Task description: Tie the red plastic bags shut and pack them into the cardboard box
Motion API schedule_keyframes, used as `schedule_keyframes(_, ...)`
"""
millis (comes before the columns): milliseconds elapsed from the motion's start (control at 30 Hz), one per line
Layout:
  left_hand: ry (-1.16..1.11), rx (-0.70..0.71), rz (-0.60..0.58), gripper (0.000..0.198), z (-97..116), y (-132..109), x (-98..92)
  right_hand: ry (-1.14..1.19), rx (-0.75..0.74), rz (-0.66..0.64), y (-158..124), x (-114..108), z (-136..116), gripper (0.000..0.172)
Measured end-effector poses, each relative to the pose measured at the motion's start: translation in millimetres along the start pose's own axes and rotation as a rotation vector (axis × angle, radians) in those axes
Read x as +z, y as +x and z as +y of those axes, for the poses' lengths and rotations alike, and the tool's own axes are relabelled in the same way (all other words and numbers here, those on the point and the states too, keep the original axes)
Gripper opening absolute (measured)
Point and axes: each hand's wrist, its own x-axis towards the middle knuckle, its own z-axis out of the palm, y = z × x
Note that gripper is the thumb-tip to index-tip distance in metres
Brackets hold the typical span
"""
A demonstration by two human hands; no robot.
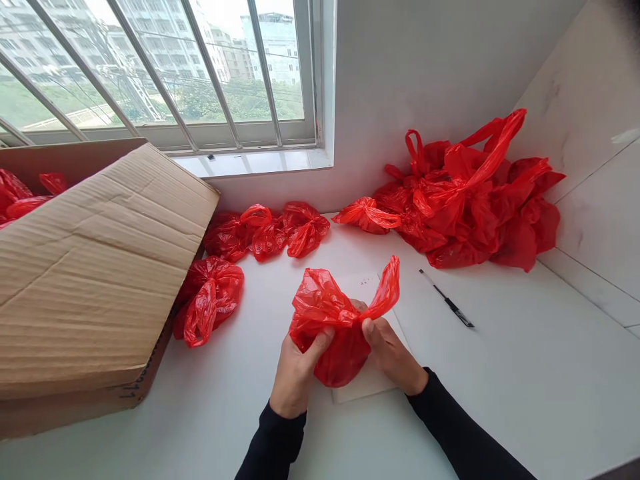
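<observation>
A red plastic bag (340, 357), gathered into a knot near its top, is held between my two hands above the white table. My left hand (299, 363) grips its left side, the thumb pressed just below the knot. On the other side my right hand (393, 353) pinches the bag beside the knot, under a handle loop that sticks up. What the bag contains cannot be made out. Beneath it lies a sheet of paper (373, 385) with a few small marks near its top, partly covered by the bag and hands.
At left stands an open cardboard box (95, 267) with red bags inside. Tied red bags (267, 233) line the wall under the barred window, and another bag (213, 300) sits against the box. A large heap of red bags (470, 200) fills the back right corner. A pen (453, 307) lies at right.
</observation>
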Motion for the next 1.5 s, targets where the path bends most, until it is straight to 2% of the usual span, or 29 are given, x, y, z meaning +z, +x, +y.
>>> schedule_keyframes(67,-0.076,-0.051,0.054,0.037,0,1,-1.2,0.065,0.053,0.064,-1,-1,-1,0.057)
schedule_keyframes(167,-0.209,-0.08,0.096,0.038,0,2,-4.5,0.137,0.123,0.147,-1,-4,2,0.051)
schedule_keyframes(300,-0.232,-0.075,0.121,0.04,-5,4,-7.8,0.165,0.178,0.031,1,-8,7,0.051)
schedule_keyframes(367,-0.195,-0.082,0.122,0.041,-7,4,-8.3,0.149,0.185,0.017,1,-8,10,0.044)
schedule_keyframes(467,-0.061,-0.035,0.083,0.042,-8,6,-8.5,0.153,0.187,0.113,3,-9,16,0.032)
schedule_keyframes(533,0.052,0.004,0.041,0.041,-9,7,-9.6,0.178,0.184,0.161,3,-11,18,0.031)
schedule_keyframes(633,0.144,-0.008,0.013,0.035,-11,9,-13.9,0.237,0.184,0.184,3,-10,17,0.032)
schedule_keyframes(833,0.161,-0.05,-0.083,0.033,-13,8,-21.8,0.268,0.211,0.105,0,-7,4,0.034)
schedule_keyframes(900,0.176,0.0,-0.116,0.034,-9,7,-21.0,0.218,0.19,0.096,0,-8,4,0.031)
schedule_keyframes(1000,0.193,0.073,-0.181,0.046,-5,6,-17.2,0.161,0.198,0.105,1,-11,6,0.024)
schedule_keyframes(1100,0.16,0.041,-0.171,0.037,-8,6,-14.5,0.141,0.239,0.1,1,-11,7,0.02)
schedule_keyframes(1200,0.067,0.023,-0.032,0.034,-14,8,-15.9,0.191,0.22,0.124,1,-9,6,0.026)
schedule_keyframes(1300,-0.02,0.037,0.102,0.039,-15,10,-18.7,0.238,0.132,0.103,1,-8,5,0.044)
schedule_keyframes(1400,0.047,0.069,0.056,0.04,-11,9,-18.0,0.133,0.12,0.08,0,-6,7,0.067)
schedule_keyframes(1433,0.085,0.078,0.012,0.043,-10,9,-16.9,0.09,0.133,0.097,0,-6,9,0.067)
schedule_keyframes(1500,0.121,0.077,-0.076,0.051,-8,7,-13.9,0.032,0.157,0.166,1,-5,13,0.05)
